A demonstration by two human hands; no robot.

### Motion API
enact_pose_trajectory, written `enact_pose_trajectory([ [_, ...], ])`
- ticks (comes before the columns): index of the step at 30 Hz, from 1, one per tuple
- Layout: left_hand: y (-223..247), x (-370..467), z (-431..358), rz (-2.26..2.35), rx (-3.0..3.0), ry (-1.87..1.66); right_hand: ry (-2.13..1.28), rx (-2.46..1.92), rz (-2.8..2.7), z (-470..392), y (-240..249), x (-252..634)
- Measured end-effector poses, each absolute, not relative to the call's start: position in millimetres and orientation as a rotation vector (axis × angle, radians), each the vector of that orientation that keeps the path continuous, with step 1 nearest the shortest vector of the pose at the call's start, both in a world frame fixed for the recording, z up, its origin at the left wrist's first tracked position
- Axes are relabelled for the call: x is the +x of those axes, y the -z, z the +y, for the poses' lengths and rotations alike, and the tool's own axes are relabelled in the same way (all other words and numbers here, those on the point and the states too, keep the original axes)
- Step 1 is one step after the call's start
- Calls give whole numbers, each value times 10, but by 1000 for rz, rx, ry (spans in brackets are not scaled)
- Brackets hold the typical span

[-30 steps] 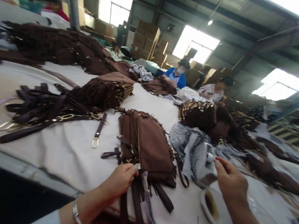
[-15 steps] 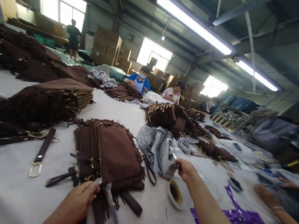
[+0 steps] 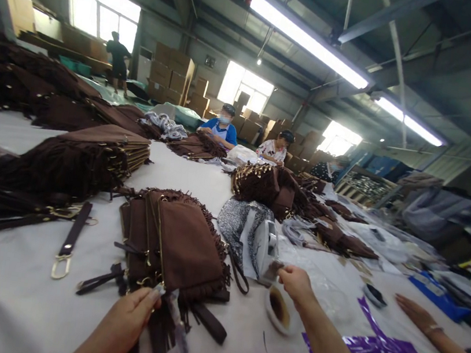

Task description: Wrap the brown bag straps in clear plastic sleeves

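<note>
Several brown fringed pouches (image 3: pixel 190 246) with gold zips lie overlapped on the white-covered table. At their lower edge, my left hand (image 3: pixel 140 309) pinches a small clear plastic piece (image 3: pixel 159 288) near the zip end, with dark straps hanging below. My right hand (image 3: pixel 294 281) is closed at the front of a tape dispenser (image 3: pixel 267 245), its fingertips by the cutting end; what they hold is too small to name. Just below that hand sits a white bowl (image 3: pixel 280 311) with dark brown contents. Black-and-white patterned fabric (image 3: pixel 240 224) lies against the dispenser.
Piles of brown pouches (image 3: pixel 63 158) and a strap with a gold clasp (image 3: pixel 71 241) are at the left. Purple plastic (image 3: pixel 387 347), a small dish (image 3: pixel 375 295) and another person's hand (image 3: pixel 415 313) are at the right. People work across the table.
My right hand has shifted slightly down at the dispenser. The other person's hand at the right now lies flatter, and a blue object shows behind it. The view has shifted slightly.
</note>
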State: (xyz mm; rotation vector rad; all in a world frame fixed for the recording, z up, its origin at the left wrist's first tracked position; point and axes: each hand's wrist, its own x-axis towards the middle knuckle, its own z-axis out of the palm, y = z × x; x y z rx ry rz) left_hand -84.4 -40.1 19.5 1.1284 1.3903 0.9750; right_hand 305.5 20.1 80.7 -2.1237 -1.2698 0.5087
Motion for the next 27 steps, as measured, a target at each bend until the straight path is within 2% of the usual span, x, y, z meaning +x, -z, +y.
enact_pose_trajectory([
  [4,-260,-891,-451,1457,1405,-965,-350,-2172,-1489,167,-933,3081],
  [7,-323,-898,-523,1466,1503,-940,-393,-2142,-1640,13,-970,2869],
  [9,-336,-893,-555,1486,1551,-934,-641,-2031,-1759,-121,-978,2565],
  [12,-323,-888,-588,1540,1641,-926,-1184,-1744,-1810,-314,-1006,1897],
  [14,-313,-891,-609,1589,1713,-880,-1315,-1619,-1856,-385,-1027,1413],
  [19,-281,-928,-648,1712,1869,-707,-1335,-1541,-1892,-265,-928,624],
  [27,-154,-972,-635,1722,2037,-612,-1260,-1720,-1939,-27,-742,450],
])
